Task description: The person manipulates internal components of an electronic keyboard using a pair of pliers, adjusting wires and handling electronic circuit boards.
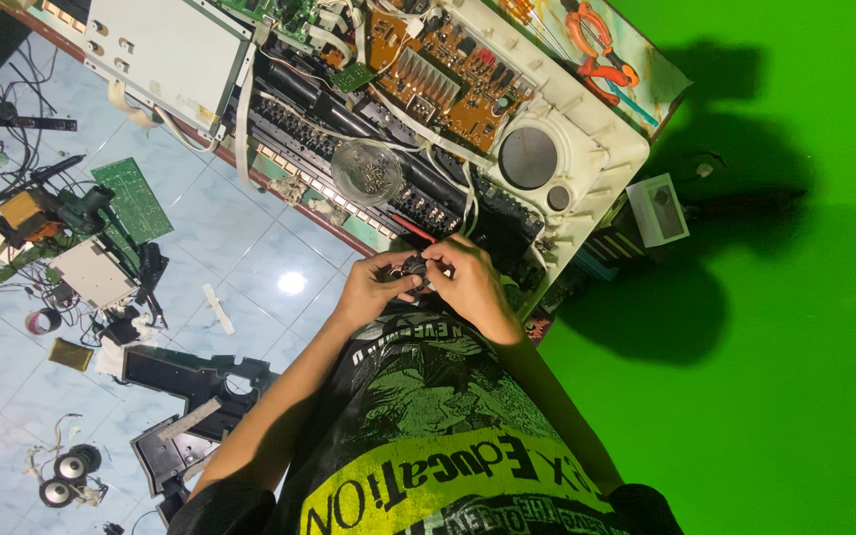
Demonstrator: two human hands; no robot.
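Pinching a small dark part (414, 266) between left hand (374, 287) and right hand (470, 282), fingers could slip, dropping it into the opened keyboard (547, 213).

Two hands (374, 287), one small part (414, 267)

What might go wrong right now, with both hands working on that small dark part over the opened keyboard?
1. The small dark part, pinched between left hand and right hand, could slip and drop among the exposed circuit boards.
2. The clear bowl of screws rests on the open keyboard chassis; a bump may spill it.
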